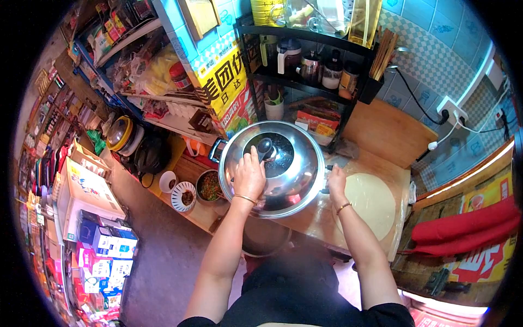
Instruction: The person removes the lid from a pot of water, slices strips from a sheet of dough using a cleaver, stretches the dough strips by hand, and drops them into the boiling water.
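Note:
A large shiny steel lid (299,177) with a round glass window covers a wide pan on the counter; most of the pan is hidden under it. My left hand (249,177) is closed at the lid's black knob (265,146), its fingers around the near side. At the pan's right edge, my right hand (337,184) is wrapped around a dark side handle (329,168). Another side handle (217,150) sticks out on the left. To the right of my right hand lies a wide, flat, pale round sheet of dough (371,204).
Left of the pan stand a bowl of chopped mixed food (209,185), a striped bowl (183,196) and a small white bowl (168,182). A black rack (305,76) with jars rises behind. A red cloth (466,229) hangs at right; stacked boxes (106,256) stand at left.

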Demonstrator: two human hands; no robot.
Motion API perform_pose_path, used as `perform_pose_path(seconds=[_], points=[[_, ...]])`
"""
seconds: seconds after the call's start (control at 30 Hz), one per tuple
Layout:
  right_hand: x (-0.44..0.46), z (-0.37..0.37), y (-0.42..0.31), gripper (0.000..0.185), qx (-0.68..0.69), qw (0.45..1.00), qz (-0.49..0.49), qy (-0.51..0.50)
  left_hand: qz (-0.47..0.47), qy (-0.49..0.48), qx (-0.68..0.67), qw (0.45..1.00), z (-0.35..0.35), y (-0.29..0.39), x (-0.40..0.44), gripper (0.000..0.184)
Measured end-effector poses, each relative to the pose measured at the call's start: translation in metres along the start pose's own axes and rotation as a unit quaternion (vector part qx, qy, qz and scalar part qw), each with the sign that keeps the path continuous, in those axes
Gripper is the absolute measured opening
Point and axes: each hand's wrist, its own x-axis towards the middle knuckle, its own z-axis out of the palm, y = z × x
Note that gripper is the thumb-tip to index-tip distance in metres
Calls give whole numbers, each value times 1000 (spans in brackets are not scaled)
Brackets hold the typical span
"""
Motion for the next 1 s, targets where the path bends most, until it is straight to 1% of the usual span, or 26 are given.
perform_pose_path(seconds=[0.13,0.23,0.3,0.33,0.4,0.43,0.5,0.77,0.83,0.87,0.93,1.0], points=[[10,5,14,41,-2,1000,-17,20,-3,8,-2,1000,2,-1,0,43],[9,4,13,41,4,1000,-27,15,0,-5,-1,1000,1,0,0,48],[-5,-1,-8,41,14,1000,13,0,3,-2,3,1000,1,0,0,49],[0,1,0,41,14,1000,14,0,3,-2,3,1000,2,-1,0,49],[7,5,9,41,9,999,-39,25,-1,10,0,1000,3,-1,0,49],[9,5,14,41,9,999,-38,25,-1,9,0,1000,4,-1,-1,49],[-2,0,-4,41,0,1000,12,3,-8,-6,0,1000,2,0,1,49],[6,2,9,41,2,1000,-7,0,-18,-20,-4,1000,0,0,3,47],[8,4,14,41,-1,999,-39,21,-16,-30,-1,999,0,0,4,47],[6,4,11,41,-1,999,-39,21,-13,-31,-3,999,1,-2,4,47],[3,2,5,41,1,1000,-5,11,-9,-32,-5,999,1,-3,5,46],[-2,-1,-4,41,-1,1000,1,0,-15,-51,-7,999,0,-4,6,47]])
